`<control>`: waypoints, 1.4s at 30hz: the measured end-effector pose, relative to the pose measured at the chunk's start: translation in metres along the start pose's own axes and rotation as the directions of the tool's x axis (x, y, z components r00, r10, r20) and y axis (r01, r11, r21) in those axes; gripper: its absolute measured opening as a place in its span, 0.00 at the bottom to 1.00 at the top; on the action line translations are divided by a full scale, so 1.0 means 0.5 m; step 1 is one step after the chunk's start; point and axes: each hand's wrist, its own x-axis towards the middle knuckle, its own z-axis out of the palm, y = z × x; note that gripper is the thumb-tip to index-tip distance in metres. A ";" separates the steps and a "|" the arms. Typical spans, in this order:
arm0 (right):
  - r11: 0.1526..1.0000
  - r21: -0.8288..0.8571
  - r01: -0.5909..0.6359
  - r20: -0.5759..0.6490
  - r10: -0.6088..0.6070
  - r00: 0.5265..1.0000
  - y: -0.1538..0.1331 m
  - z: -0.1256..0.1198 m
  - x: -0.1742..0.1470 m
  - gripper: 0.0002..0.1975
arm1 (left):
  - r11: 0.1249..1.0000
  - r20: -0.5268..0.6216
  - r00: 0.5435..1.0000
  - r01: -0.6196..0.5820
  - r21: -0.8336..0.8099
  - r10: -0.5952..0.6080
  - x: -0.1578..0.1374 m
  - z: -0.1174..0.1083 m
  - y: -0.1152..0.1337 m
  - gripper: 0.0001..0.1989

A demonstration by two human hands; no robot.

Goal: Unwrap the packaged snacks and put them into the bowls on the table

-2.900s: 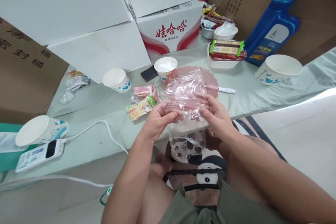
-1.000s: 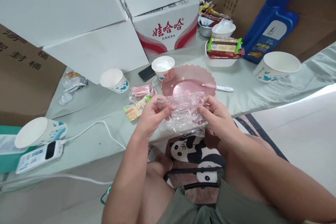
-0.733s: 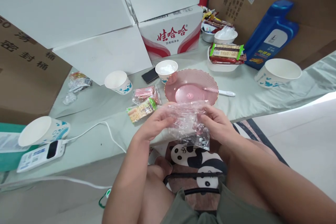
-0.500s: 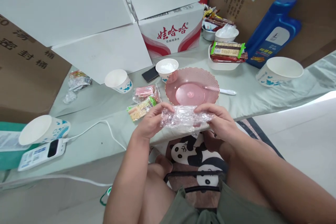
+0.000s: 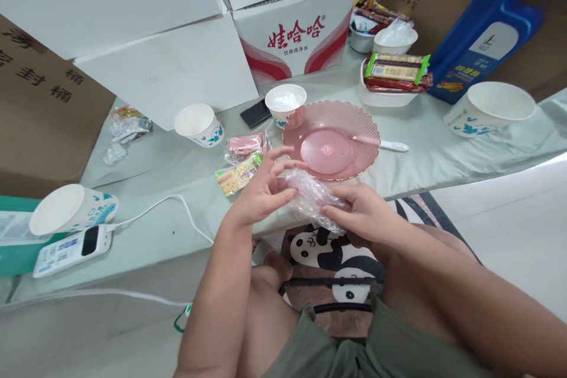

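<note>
A crumpled piece of clear plastic film is in front of me, over the table's near edge. My right hand pinches its right side between thumb and fingers. My left hand is at the film's left side with fingers spread apart; whether the thumb tip touches the film I cannot tell. Just beyond lies a pink scalloped plate with nothing on it. Left of the plate are a pink item in a clear wrapper and a green-ended snack packet, partly behind my left hand.
Paper bowls stand around the table, one with white contents. Snack bars fill a white container at the back right, beside a blue bottle. A white power bank with a cable lies left. Boxes line the back.
My left hand has loosened from the film and spread its fingers. The film, earlier stretched between both hands, is now bunched and tilted in my right hand. The view has shifted slightly.
</note>
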 end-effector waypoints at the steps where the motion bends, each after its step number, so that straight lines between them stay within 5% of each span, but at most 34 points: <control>1: 0.999 -0.027 -0.029 0.012 0.029 1.000 0.002 0.003 0.003 0.06 | 0.993 -0.128 0.988 -0.070 0.098 0.082 0.001 0.003 0.003 0.30; 3: 0.998 -0.041 -0.044 -0.056 0.041 0.998 0.003 0.009 0.009 0.09 | 0.921 -0.294 0.905 -0.204 0.333 0.307 0.000 0.016 0.012 0.21; 4: 0.999 -0.030 -0.022 -0.097 0.019 0.995 0.002 0.010 0.012 0.09 | 0.868 -0.291 0.870 -0.256 0.425 0.399 -0.001 0.027 0.019 0.16; 8: 0.980 0.058 0.189 -0.104 -0.182 0.978 -0.029 0.000 0.011 0.10 | 0.859 0.106 0.945 -0.326 0.395 0.310 -0.006 0.068 0.041 0.18; 11: 0.974 0.098 0.204 -0.071 -0.198 0.978 -0.052 -0.036 0.001 0.11 | 0.929 0.059 0.964 -0.265 0.257 0.258 0.006 0.069 0.037 0.15; 14: 0.967 0.249 0.061 -0.304 0.019 0.953 -0.035 -0.109 0.008 0.07 | 0.958 -0.100 0.959 -0.250 0.142 0.265 0.023 0.050 0.032 0.11; 16: 0.880 0.475 -0.023 -0.521 0.303 0.798 0.002 -0.172 0.035 0.04 | 0.961 -0.159 0.948 -0.265 0.077 0.274 0.032 0.037 0.034 0.11; 18: 0.705 0.707 -0.055 -0.548 0.595 0.588 0.048 -0.232 0.078 0.04 | 0.962 -0.192 0.943 -0.269 0.039 0.272 0.039 0.028 0.038 0.12; 20: 0.547 0.833 -0.089 -0.443 0.753 0.487 0.092 -0.277 0.130 0.05 | 0.964 -0.232 0.937 -0.266 0.011 0.262 0.047 0.022 0.042 0.13; 21: 0.506 0.856 -0.107 -0.404 0.783 0.472 0.110 -0.291 0.157 0.06 | 0.962 -0.250 0.932 -0.272 -0.001 0.263 0.051 0.019 0.043 0.14; 27: 0.456 0.878 -0.147 -0.340 0.809 0.480 0.173 -0.301 0.279 0.07 | 0.928 -0.303 0.887 -0.373 -0.022 0.349 0.079 0.003 0.041 0.10; 42: 0.670 0.709 -0.217 -0.555 0.722 0.414 0.249 -0.358 0.388 0.05 | 0.956 -0.300 0.909 -0.290 0.041 0.289 0.111 -0.031 0.022 0.11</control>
